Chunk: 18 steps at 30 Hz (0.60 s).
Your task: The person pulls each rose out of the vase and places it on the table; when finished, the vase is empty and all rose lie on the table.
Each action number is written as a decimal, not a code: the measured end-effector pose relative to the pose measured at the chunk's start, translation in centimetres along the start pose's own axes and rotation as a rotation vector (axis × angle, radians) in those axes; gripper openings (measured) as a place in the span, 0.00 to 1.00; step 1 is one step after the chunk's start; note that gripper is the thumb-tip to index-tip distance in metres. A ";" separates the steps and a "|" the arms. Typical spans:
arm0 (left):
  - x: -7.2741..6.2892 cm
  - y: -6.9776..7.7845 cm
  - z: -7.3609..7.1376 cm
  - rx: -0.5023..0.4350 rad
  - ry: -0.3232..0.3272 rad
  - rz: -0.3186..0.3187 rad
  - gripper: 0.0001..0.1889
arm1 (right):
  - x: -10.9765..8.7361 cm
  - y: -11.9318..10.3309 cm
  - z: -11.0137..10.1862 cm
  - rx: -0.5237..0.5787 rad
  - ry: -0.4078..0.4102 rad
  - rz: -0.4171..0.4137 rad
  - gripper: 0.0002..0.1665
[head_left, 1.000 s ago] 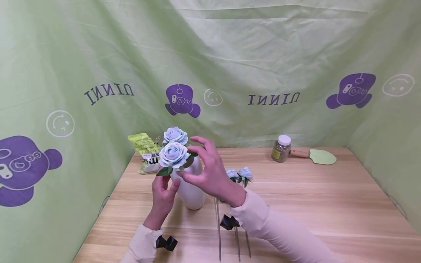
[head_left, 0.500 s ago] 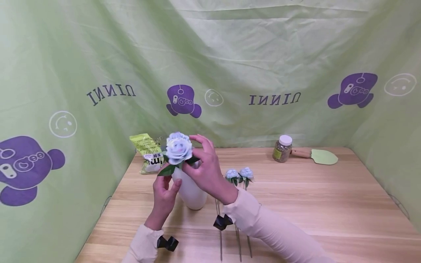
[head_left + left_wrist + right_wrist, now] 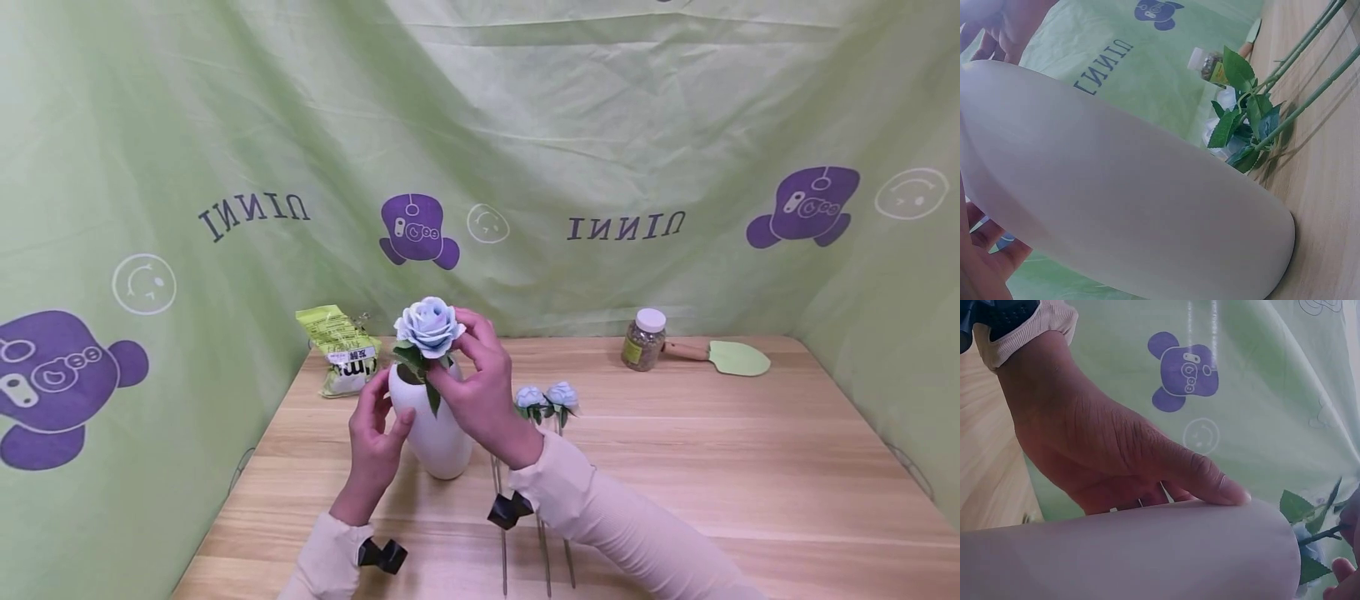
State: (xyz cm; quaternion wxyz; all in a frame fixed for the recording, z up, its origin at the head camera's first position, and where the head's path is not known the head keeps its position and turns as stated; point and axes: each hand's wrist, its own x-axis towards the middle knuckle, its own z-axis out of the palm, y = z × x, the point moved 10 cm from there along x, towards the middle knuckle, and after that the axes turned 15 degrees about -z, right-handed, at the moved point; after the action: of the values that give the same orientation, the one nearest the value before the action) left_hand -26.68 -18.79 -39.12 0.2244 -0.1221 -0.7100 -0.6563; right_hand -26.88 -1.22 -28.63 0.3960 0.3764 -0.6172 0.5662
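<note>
Pale-green printed fabric point(image 3: 525, 125) behind wood-grain table point(image 3: 675, 467), green-and-white plastic packet point(image 3: 345, 358) far left, left hand point(image 3: 377, 437) curled around tall white vase point(image 3: 437, 437), right hand point(image 3: 483, 396) pinching pale-blue rose point(image 3: 429, 327) over its mouth, loose blue roses point(image 3: 561, 396) rightward, white-lidded jar point(image 3: 642, 343), green trowel point(image 3: 738, 358) far right.

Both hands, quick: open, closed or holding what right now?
Left hand: holding the white vase.
Right hand: holding a blue flower.

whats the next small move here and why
Probably let the right hand release the blue rose while the left hand keeps hold of the white vase: the rose's head sits close above the vase's mouth, and more roses lie on the table to the right.
</note>
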 end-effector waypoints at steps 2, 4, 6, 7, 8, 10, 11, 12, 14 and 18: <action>0.0 -0.1 0.0 0.003 0.003 -0.005 0.31 | -0.1 0.0 -0.3 -0.004 0.028 0.003 0.21; 0.0 -0.1 0.0 0.000 0.003 -0.011 0.31 | -0.2 0.0 -0.7 -0.005 0.055 0.006 0.23; 0.0 -0.2 0.0 -0.002 0.002 -0.009 0.30 | -0.3 0.1 -0.9 0.018 0.088 0.013 0.23; 0.0 -0.2 0.0 -0.002 0.000 -0.008 0.30 | -0.4 0.1 -1.0 0.037 0.104 0.018 0.23; 0.0 -0.2 0.0 -0.004 -0.002 -0.012 0.30 | -0.5 0.2 -1.1 0.058 0.118 0.025 0.23; -0.1 -0.3 0.0 -0.003 -0.003 -0.017 0.30 | -0.6 0.3 -1.3 0.101 0.145 0.041 0.24; -0.1 -0.3 0.0 0.001 -0.004 -0.020 0.30 | -0.7 0.4 -1.4 0.117 0.155 0.049 0.23; -0.1 -0.4 0.0 0.004 -0.005 -0.025 0.30 | -0.8 0.5 -1.4 0.131 0.161 0.058 0.23; 0.0 -0.5 0.0 0.010 -0.006 -0.033 0.30 | -0.9 0.7 -1.5 0.147 0.170 0.076 0.22; 0.0 -0.4 0.0 0.013 -0.006 -0.041 0.30 | -1.2 1.1 -1.9 0.158 0.181 0.125 0.21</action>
State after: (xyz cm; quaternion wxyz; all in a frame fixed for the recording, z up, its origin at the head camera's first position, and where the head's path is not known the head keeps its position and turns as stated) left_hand -26.86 -18.79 -39.52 0.2099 -0.1080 -0.7173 -0.6556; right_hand -27.30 0.73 -30.04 0.3831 0.3147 -0.5547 0.6682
